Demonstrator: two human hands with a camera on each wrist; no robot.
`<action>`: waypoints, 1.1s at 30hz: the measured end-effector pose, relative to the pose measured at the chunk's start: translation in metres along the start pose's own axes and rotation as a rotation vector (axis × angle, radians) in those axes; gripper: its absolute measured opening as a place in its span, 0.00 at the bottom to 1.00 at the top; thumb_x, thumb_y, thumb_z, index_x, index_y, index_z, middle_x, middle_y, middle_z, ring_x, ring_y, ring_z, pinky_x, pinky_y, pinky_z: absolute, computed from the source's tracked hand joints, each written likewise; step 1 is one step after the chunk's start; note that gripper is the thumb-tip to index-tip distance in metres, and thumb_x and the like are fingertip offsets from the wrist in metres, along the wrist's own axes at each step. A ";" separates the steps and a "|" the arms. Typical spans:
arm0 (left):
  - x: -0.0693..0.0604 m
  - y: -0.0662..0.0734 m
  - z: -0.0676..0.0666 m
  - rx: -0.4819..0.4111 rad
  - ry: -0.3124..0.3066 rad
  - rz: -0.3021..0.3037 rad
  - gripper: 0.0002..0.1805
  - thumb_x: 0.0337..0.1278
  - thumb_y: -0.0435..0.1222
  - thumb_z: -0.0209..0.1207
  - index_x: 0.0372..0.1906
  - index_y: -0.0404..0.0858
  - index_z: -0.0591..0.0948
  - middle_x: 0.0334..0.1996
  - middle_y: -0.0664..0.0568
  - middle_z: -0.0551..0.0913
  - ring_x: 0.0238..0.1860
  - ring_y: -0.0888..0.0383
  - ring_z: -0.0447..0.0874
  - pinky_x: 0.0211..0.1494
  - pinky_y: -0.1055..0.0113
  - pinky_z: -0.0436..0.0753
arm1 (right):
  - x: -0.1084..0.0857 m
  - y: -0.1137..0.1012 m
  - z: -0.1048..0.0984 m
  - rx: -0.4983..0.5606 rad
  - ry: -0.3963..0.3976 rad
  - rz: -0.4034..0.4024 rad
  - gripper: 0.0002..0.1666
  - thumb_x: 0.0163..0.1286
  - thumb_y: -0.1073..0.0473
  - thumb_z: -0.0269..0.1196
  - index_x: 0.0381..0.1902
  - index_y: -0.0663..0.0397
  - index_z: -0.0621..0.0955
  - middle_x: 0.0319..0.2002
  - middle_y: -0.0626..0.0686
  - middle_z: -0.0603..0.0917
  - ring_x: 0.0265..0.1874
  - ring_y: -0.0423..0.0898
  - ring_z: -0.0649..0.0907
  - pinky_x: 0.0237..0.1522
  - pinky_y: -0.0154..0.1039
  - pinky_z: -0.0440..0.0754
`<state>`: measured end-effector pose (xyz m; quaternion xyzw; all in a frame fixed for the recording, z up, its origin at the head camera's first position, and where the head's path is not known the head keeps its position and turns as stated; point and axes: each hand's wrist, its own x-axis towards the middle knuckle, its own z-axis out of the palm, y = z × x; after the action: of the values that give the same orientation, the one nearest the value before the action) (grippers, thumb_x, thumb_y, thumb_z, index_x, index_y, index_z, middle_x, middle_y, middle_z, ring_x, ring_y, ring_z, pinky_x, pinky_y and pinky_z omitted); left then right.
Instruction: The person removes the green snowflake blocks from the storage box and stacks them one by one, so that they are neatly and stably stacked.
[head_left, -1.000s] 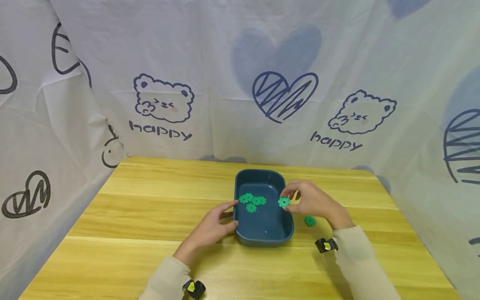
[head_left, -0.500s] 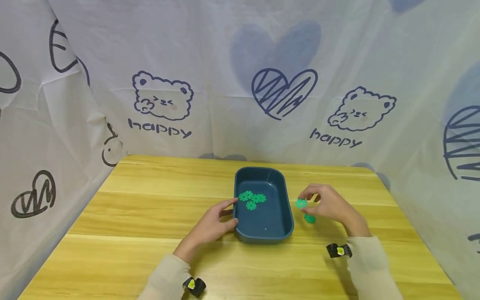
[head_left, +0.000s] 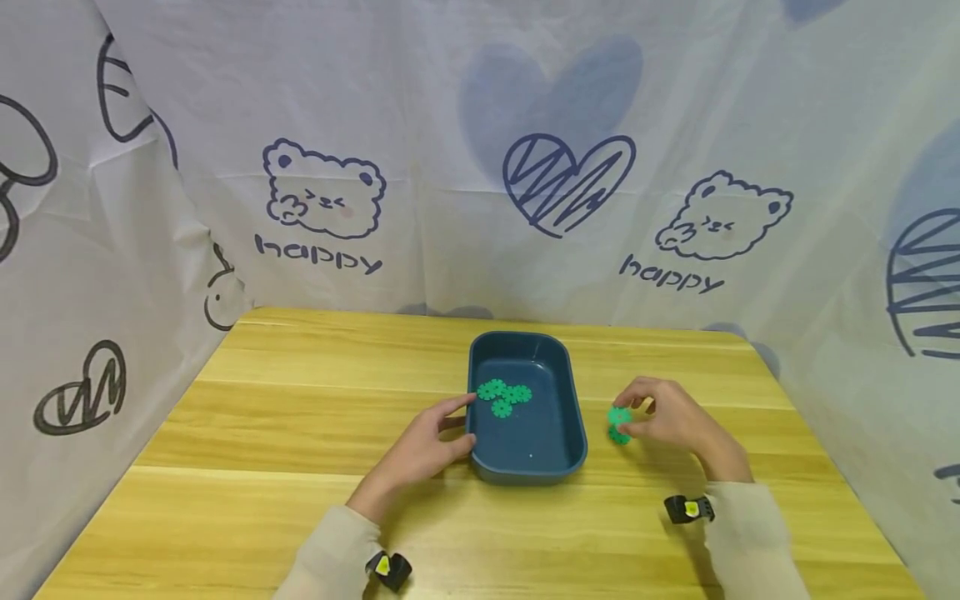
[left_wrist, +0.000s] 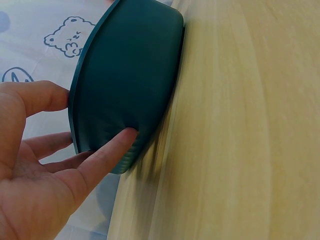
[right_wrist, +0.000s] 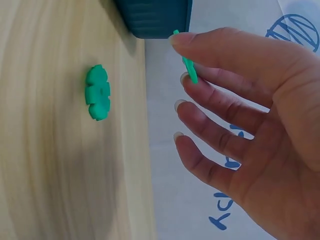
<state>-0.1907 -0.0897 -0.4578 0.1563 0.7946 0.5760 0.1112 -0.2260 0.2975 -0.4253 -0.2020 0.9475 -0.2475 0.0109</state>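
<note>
A dark blue-green plastic bin stands on the table, with several green notched interlocking discs lying together inside it. My left hand rests against its left side, fingertips and thumb touching the outer wall and rim without wrapping round it. In the left wrist view the extended thumb presses on the wall. To the right of the bin, my right hand pinches a green interlocking disc between thumb and fingertips. Just below it, another green interlocking disc lies flat on the tabletop, apart from the hand.
The wood-grain table extends around the bin on every side. Behind and beside it hangs a white cloth printed with bears and hearts. Each wrist wears a black strap device.
The right hand has moved right, from over the bin's right rim to above the disc on the table, still pinching its own disc. The left hand stays against the bin.
</note>
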 end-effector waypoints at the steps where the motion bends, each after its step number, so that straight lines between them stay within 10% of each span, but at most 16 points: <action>1: 0.000 0.000 0.000 0.002 0.000 0.003 0.34 0.68 0.30 0.61 0.77 0.36 0.68 0.78 0.40 0.66 0.71 0.35 0.75 0.69 0.47 0.81 | 0.000 0.001 0.001 -0.002 0.000 0.005 0.14 0.56 0.61 0.78 0.42 0.50 0.88 0.41 0.48 0.88 0.41 0.45 0.80 0.43 0.45 0.84; 33: 0.000 0.000 0.000 0.006 -0.006 -0.001 0.33 0.68 0.31 0.61 0.77 0.39 0.68 0.78 0.40 0.66 0.72 0.35 0.74 0.70 0.46 0.80 | -0.003 0.019 0.012 0.018 -0.033 0.078 0.14 0.57 0.63 0.78 0.42 0.54 0.89 0.41 0.51 0.89 0.41 0.49 0.83 0.48 0.49 0.85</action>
<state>-0.1907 -0.0896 -0.4575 0.1580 0.7961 0.5731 0.1134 -0.2292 0.3082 -0.4450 -0.1690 0.9521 -0.2520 0.0381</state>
